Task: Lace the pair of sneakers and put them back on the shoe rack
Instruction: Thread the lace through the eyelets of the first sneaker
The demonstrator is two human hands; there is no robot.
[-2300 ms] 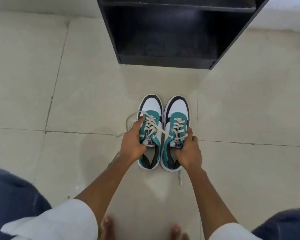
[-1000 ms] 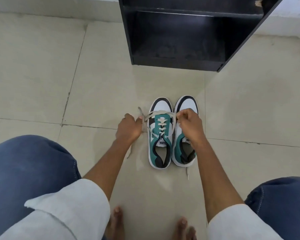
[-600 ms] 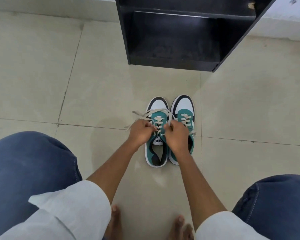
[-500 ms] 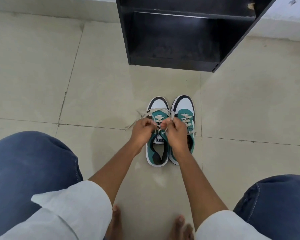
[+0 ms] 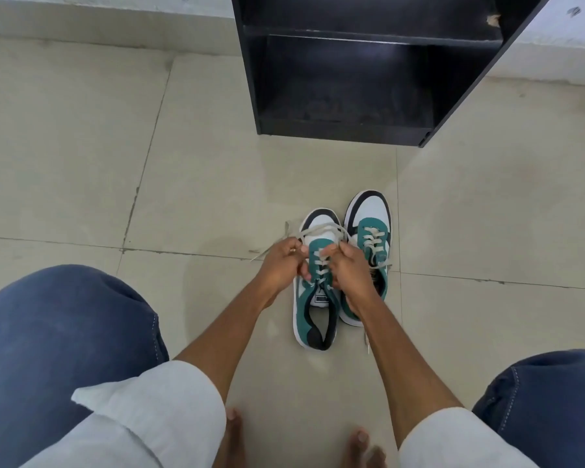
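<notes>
Two teal, white and black sneakers stand side by side on the tiled floor, toes pointing away from me. Over the left sneaker (image 5: pixel 314 319) my left hand (image 5: pixel 281 266) and my right hand (image 5: pixel 347 271) each pinch a part of its cream lace (image 5: pixel 321 228), which arches in a loop over the toe. A loose lace end trails to the left on the floor. The right sneaker (image 5: pixel 370 224) sits slightly farther forward, its laces crossed through the eyelets, and my right wrist covers its heel.
A black shoe rack (image 5: pixel 345 128) stands on the floor beyond the sneakers, its lowest shelf open and bare. My knees in blue jeans fill the lower corners, and my bare toes show at the bottom edge. A pale wall base runs behind the rack.
My hands came off the sides of both sneakers, took the left sneaker's lace ends, and drew together above its tongue. The left sneaker now sits a little nearer to me than the right one.
</notes>
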